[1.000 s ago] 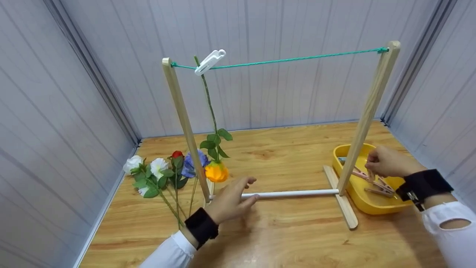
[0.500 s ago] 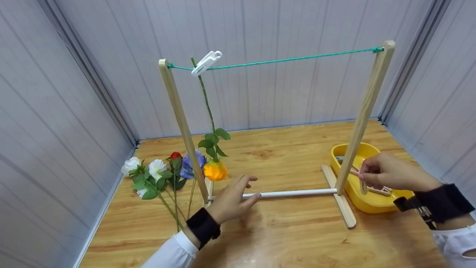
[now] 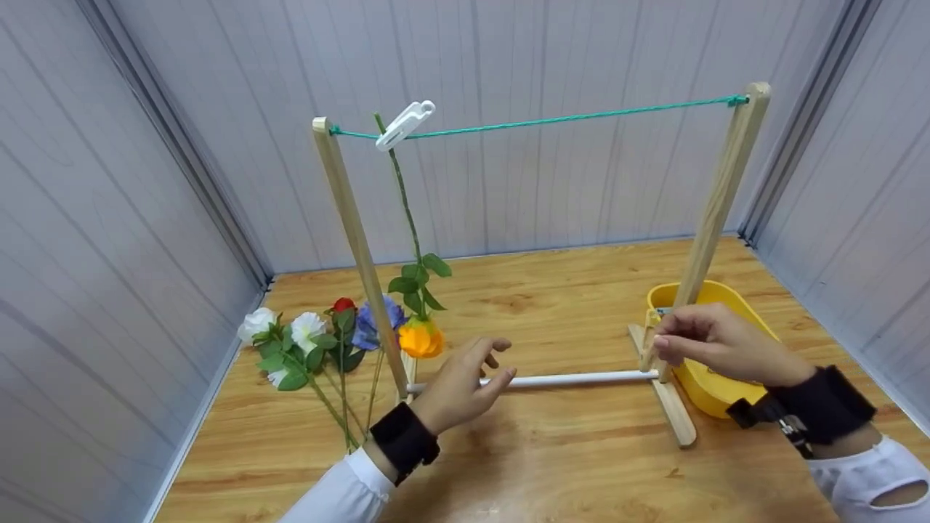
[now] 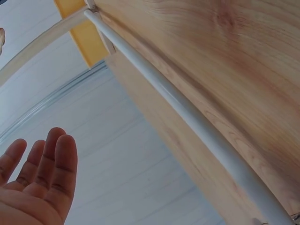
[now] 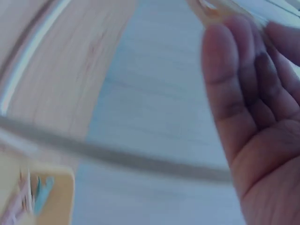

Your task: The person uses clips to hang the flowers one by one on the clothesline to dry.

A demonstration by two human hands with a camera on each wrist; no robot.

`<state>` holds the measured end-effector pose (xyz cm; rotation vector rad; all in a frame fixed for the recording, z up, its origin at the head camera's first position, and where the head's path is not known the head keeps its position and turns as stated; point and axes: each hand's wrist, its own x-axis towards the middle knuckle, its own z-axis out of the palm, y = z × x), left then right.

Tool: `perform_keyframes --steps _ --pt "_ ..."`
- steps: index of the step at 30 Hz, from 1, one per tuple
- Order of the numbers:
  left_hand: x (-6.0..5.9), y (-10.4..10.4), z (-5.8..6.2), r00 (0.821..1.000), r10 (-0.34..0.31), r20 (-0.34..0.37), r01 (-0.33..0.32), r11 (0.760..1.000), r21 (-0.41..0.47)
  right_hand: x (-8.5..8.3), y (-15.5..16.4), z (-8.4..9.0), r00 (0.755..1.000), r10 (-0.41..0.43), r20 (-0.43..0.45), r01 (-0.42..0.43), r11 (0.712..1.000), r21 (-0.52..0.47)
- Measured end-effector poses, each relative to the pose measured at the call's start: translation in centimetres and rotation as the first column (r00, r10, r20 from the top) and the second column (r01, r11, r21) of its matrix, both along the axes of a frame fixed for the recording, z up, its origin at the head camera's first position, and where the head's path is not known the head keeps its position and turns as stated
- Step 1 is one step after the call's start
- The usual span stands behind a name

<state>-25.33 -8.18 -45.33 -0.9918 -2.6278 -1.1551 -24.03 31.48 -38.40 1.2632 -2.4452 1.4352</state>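
Grey panelled walls box in a wooden bench [image 3: 552, 450] on three sides, and a little drying rack stands in the middle: two slanted wooden posts, a white crossbar [image 3: 574, 378] low down and a green line [image 3: 567, 117] strung across the top. So far just one flower is up, the orange rose [image 3: 421, 338], hanging head-down from a white clip [image 3: 405, 124] near the left post [image 3: 360, 247]. Four or so flowers [image 3: 312, 338] lie in a bunch by the bench's left edge, so I'd say this is barely a quarter done

The right hand [image 3: 708, 343] is up in front of the foot of the right post [image 3: 716, 218], thumb and fingertips pinched on a wooden clothespin [image 3: 647, 349] that pokes down from them. It's blurry in the wrist view, so I'm going off the head view. More pegs should be in the yellow tray [image 3: 697, 392] by the right edge, mostly hidden behind that hand

The left hand [image 3: 461, 385] hovers over the left part of the crossbar, fingers loose and spread, holding nothing

Room-wise: most of the line to the right of the white clip is free, and the near side of the bench is open. The tight spots are the left post, right next to the flower pile, and the tray tucked against the right post's foot
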Motion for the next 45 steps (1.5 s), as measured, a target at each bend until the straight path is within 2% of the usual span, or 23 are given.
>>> perform_keyframes --steps 3,7,13,18,24,30,33,39,45 --pt "0.1 0.3 0.3 1.0 -0.014 0.013 0.014 1.0 0.017 -0.2 -1.3 -0.7 0.999 0.028 0.014 -0.026 0.992 -0.12" --pt "0.1 0.7 0.7 0.999 -0.037 0.03 0.035 0.998 0.05 -0.4 -3.0 -1.6 0.998 0.062 0.024 -0.053 0.965 -0.258" --pt "0.1 1.3 1.1 0.998 -0.057 -0.013 0.058 0.992 0.112 -0.5 -5.2 -3.0 0.985 0.125 0.117 -0.073 0.925 -0.372" --pt "0.1 1.8 1.5 0.997 -0.074 -0.023 0.076 0.99 0.117 -0.7 -6.7 -4.4 0.965 0.174 0.198 -0.068 0.891 -0.448" --pt "0.2 2.2 1.6 0.994 -0.11 -0.013 0.11 0.991 0.069 -0.9 -8.6 -5.9 0.963 0.141 0.231 -0.02 0.888 -0.459" --pt "0.4 2.4 1.1 0.986 -0.156 0.063 0.155 0.988 0.025 -0.8 -10.2 -7.1 0.956 0.172 0.236 -0.047 0.889 -0.456" --pt "0.5 2.4 1.0 0.982 -0.171 0.079 0.171 0.985 0.011 -0.8 -10.8 -7.5 0.956 0.174 0.234 -0.049 0.887 -0.459" --pt "0.4 2.5 1.2 0.985 -0.161 0.068 0.163 0.986 -0.021 -1.1 -11.7 -7.7 0.97 0.122 0.213 -0.019 0.902 -0.431" --pt "0.3 2.5 0.9 0.985 -0.152 0.079 0.154 0.988 -0.023 -1.3 -12.2 -7.8 0.963 0.113 0.243 0.001 0.906 -0.424"
